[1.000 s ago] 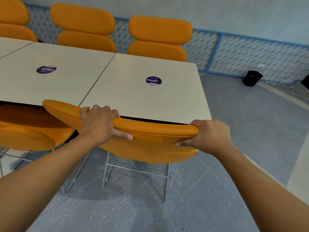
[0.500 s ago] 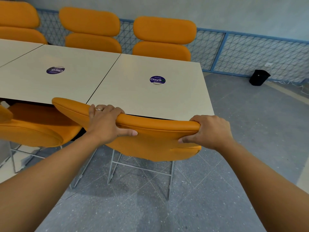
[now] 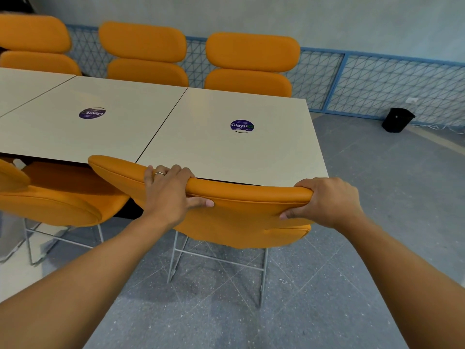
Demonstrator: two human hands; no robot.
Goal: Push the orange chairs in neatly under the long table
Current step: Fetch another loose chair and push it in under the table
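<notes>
Whole scene is displaced rightward and slightly down in frame over 1 s. Held chair [image 3: 234, 217] is seen slightly nearer the long table [image 3: 226, 152]; the dark gap between backrest top and the table's near edge is narrowed to a thin sliver. Left hand [image 3: 168, 195] and right hand [image 3: 327, 201] are carried forward with the backrest; left fingers [image 3: 176, 170] are now seen against the table edge line. More of the neighbouring chair [image 3: 57, 197] is exposed, wire legs included. Backrest corner of 1 further chair [image 3: 10, 175] is brought in at the left frame edge. Far-side left chair [image 3: 32, 44] is shown more fully. Black bin [image 3: 397, 120] is displaced right.
</notes>
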